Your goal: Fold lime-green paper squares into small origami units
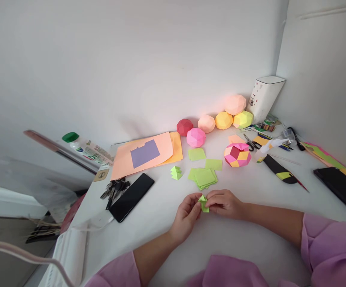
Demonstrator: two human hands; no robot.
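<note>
Both my hands meet over the white table, pinching one small folded green paper piece. My left hand grips its left side with curled fingers. My right hand closes on its right side. Just beyond them lies a stack of green paper squares, two loose green squares, and a finished folded green unit.
A black phone and keys lie to the left, near orange sheets. Paper polyhedra line the wall; a pink-yellow ball sits mid-table. Scissors, pens and a dark tablet crowd the right.
</note>
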